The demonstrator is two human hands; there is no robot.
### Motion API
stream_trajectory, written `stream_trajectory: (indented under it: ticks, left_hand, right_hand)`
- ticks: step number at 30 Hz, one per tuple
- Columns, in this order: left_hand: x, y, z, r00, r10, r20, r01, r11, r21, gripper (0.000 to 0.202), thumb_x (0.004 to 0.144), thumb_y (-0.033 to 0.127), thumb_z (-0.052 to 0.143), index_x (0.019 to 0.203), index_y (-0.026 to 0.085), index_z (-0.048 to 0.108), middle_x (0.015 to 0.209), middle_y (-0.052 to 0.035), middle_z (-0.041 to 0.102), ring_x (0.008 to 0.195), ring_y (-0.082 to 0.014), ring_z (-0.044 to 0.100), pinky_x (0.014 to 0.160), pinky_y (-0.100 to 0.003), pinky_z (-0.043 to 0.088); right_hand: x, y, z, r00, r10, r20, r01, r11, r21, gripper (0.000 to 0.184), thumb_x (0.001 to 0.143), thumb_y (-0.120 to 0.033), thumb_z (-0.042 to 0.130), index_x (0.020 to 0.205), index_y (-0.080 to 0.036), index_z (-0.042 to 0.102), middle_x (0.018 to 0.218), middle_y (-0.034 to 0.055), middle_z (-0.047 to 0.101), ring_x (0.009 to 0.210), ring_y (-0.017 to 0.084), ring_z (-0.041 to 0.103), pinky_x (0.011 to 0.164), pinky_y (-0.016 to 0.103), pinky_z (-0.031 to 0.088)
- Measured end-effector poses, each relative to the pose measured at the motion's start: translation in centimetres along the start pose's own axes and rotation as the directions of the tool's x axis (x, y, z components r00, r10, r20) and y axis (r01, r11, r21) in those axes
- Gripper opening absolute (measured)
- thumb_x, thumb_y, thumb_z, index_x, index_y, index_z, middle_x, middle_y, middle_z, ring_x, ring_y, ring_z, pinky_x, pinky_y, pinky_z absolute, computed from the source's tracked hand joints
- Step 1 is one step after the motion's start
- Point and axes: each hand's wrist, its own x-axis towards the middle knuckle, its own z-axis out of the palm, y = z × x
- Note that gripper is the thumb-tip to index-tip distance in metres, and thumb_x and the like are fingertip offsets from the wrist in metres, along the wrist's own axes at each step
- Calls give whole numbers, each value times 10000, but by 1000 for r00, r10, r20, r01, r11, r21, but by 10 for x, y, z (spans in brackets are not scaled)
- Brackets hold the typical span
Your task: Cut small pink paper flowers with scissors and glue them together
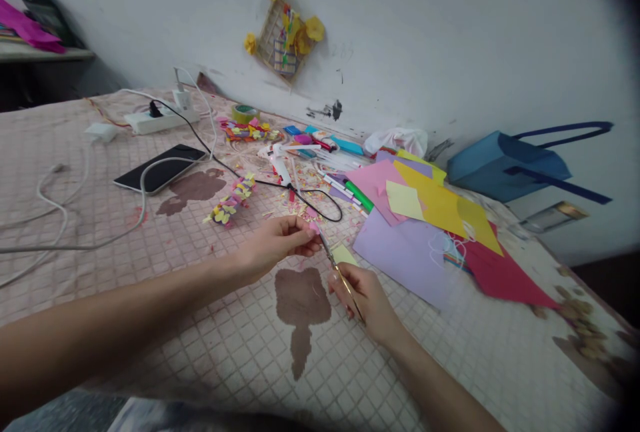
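Between the fingertips of my left hand [287,239] is a small piece of pink paper [314,226]. My right hand [363,295] is closed around a slim tool with gold-coloured handles and dark blades, which looks like a pair of scissors [345,279]. Its tip reaches up to the pink paper, by my left fingertips. Whether the blades are parted is too small to make out. Just beyond my right hand lies a pale yellow paper piece [345,255]. A garland of yellow, pink and purple paper flowers [233,202] rests beyond my left forearm.
A white glue gun [280,164] with a black cord stands among paper scraps. Coloured sheets [400,252] spread to the right, near a blue bag [505,165]. At left are a black tablet [160,169], a power strip [160,120] and loose white cables. Green tape [245,113] sits near the wall.
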Motion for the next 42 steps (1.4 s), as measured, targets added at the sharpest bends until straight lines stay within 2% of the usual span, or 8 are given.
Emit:
stream_trajectory:
  ticks: [13,25,42]
  left_hand:
    - [1,1,-2,1000,21,5,-22,999,42,178,778,278,601,749,114,539,749,-47,633,707,-126,604,707,-282,466]
    - [4,5,-5,1000,-12,-1,12,998,60,154,755,253,618,728,115,555,725,-50,651,683,-125,610,686,-272,462]
    - [7,9,-7,999,-28,18,27,998,64,174,715,254,652,706,114,550,699,-53,664,654,-128,628,656,-258,460]
  right_hand:
    - [0,-1,-1,1000,-28,6,29,998,-61,417,833,-521,411,605,-174,445,494,-57,365,428,78,348,419,207,258]
    - [0,0,-3,998,-62,-9,60,984,-166,404,834,-493,425,593,-172,471,495,-45,373,470,95,347,433,206,247]
    - [0,2,-4,996,-85,-16,80,979,-188,400,823,-479,450,565,-173,463,495,-44,373,477,96,338,431,204,235]
